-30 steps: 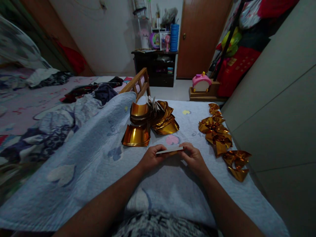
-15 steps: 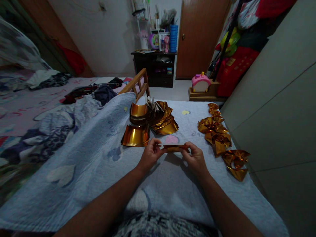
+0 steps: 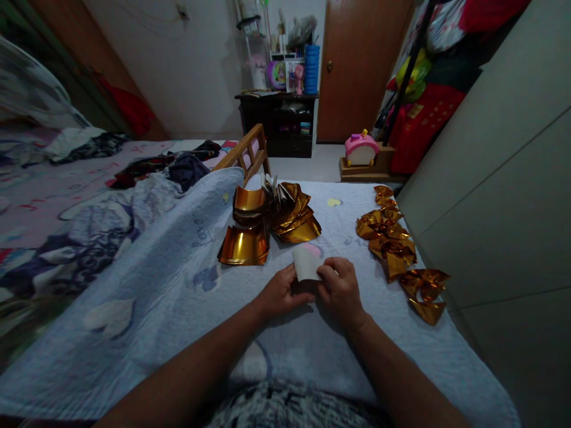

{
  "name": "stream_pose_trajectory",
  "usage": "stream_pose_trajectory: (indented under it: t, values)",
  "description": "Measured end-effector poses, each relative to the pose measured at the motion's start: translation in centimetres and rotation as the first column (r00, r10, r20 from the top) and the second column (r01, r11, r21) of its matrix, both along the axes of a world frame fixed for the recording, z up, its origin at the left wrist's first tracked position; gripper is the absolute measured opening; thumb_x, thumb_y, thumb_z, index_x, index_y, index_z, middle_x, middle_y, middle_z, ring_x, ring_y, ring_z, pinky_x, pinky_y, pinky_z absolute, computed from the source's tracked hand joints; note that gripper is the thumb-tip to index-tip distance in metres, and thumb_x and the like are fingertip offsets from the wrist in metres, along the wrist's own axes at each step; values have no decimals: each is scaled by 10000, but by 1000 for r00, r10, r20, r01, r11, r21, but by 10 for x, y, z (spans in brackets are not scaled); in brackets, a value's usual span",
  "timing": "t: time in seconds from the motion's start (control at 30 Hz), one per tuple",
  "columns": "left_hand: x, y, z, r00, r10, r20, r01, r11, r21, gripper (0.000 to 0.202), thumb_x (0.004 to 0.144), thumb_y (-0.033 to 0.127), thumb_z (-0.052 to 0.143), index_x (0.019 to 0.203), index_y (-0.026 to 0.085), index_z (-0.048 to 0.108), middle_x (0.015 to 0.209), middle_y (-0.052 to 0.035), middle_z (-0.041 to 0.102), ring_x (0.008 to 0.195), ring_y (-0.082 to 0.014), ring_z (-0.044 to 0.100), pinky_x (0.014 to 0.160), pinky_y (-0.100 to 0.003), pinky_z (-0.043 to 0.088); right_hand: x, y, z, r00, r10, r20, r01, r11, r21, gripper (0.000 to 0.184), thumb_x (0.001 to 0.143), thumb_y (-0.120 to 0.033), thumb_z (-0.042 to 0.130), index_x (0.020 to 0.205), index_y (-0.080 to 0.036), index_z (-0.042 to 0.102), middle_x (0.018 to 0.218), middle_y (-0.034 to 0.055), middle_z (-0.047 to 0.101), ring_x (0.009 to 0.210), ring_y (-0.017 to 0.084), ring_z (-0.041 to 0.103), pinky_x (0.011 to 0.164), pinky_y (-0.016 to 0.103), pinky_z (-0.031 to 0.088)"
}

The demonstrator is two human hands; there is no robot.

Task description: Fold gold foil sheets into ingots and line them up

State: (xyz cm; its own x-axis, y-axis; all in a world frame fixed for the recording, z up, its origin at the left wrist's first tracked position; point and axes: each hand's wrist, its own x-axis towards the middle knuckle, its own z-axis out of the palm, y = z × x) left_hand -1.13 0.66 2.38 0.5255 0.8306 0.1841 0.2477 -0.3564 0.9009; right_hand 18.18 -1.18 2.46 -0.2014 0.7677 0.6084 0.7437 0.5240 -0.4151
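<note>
Both hands hold one sheet of foil paper (image 3: 306, 265) above the bed, its pale back curved toward me. My left hand (image 3: 285, 291) grips its left side, with the thumb stretched below. My right hand (image 3: 339, 286) pinches the right edge between bent fingers and thumb. Just beyond them lie shiny gold foil sheets in curved stacks, one stack (image 3: 244, 245) at the left and a fanned one (image 3: 298, 223) beside it. Over on the right runs a row of folded gold foil pieces (image 3: 392, 244), the nearest piece (image 3: 426, 292) close to the bed's edge.
A light blue quilt (image 3: 169, 333) covers the bed under my arms. Clothes (image 3: 102, 220) lie heaped at the left. A wooden bed rail (image 3: 243, 148) stands behind the foil stacks. Pale cabinet doors (image 3: 513, 226) border the right side. A pink toy (image 3: 360, 150) sits beyond the bed.
The foil paper has turned from nearly edge-on, gold showing, to its pale back curved upright. My hands have come closer together and slightly nearer me.
</note>
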Motion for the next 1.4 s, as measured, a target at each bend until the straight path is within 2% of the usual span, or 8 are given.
stream_pose_trajectory:
  t: [0.17, 0.37, 0.5, 0.6, 0.73, 0.87, 1.13, 1.4]
  values:
    - [4, -4, 1, 992, 54, 114, -30, 978, -205, 487, 719, 381, 817, 1111, 125, 680, 998, -91, 709, 905, -238, 638, 833, -342, 523, -7, 0, -1, 991, 108, 76, -109, 994, 7, 205, 796, -150, 602, 992, -204, 626, 1070, 105, 601, 998, 268, 520, 891, 407, 411]
    - [5, -2, 5, 928, 302, 220, -191, 890, -415, 404, 874, 459, 657, 1057, 108, 740, 881, -75, 728, 806, -197, 645, 754, -293, 510, -8, -4, 3, 972, 233, 10, -233, 972, -32, 328, 820, -267, 665, 1134, -190, 608, 1176, 126, 567, 1100, 299, 511, 960, 451, 398]
    - [1, 0, 9, 914, 357, 191, -235, 851, -469, 408, 832, 475, 703, 1019, 117, 759, 761, -54, 711, 670, -173, 610, 642, -274, 489, -2, 1, 1, 970, 117, -212, -119, 993, 1, 238, 887, -260, 595, 1120, -212, 574, 1127, 110, 565, 1090, 283, 518, 959, 456, 421]
    - [-1, 0, 15, 923, 318, 215, -201, 879, -433, 380, 804, 421, 745, 1057, 138, 759, 886, -77, 739, 808, -207, 647, 743, -293, 510, 7, 9, -2, 903, -3, -429, -59, 990, -131, 317, 888, -325, 613, 1177, -205, 564, 1108, 102, 574, 1054, 272, 534, 886, 419, 455]
    - [0, 0, 25, 947, 234, 221, -122, 897, -425, 328, 767, 387, 779, 979, 136, 764, 880, -72, 727, 806, -206, 632, 742, -291, 495, 16, 16, -4, 728, -40, -684, -353, 834, -424, 283, 873, -433, 639, 1036, -201, 648, 902, 36, 633, 812, 199, 570, 720, 322, 459]
    - [6, 6, 25, 941, 218, 261, -46, 842, -538, 355, 776, 405, 764, 962, 107, 721, 849, -80, 715, 780, -207, 643, 727, -302, 500, 17, 17, -3, 534, -185, -825, -510, 708, -489, 304, 808, -488, 714, 817, -193, 640, 718, -12, 604, 647, 143, 524, 602, 262, 408]
    - [18, 6, 10, 807, 446, 388, -236, 845, -481, 559, 800, 297, 726, 1255, 274, 402, 857, 30, 657, 765, -146, 627, 717, -248, 486, 14, 21, -5, 447, -286, -848, -428, 763, -483, 294, 713, -418, 790, 803, -200, 615, 728, -24, 623, 665, 138, 544, 608, 245, 409]
    - [8, 9, 1, 946, 277, 167, -205, 913, -352, 196, 825, 307, 634, 845, 163, 765, 882, -56, 685, 866, -199, 604, 786, -286, 449, 9, 22, -9, 422, -268, -866, -451, 767, -457, 377, 742, -354, 752, 1019, -255, 516, 772, -45, 641, 673, 155, 584, 609, 254, 446]
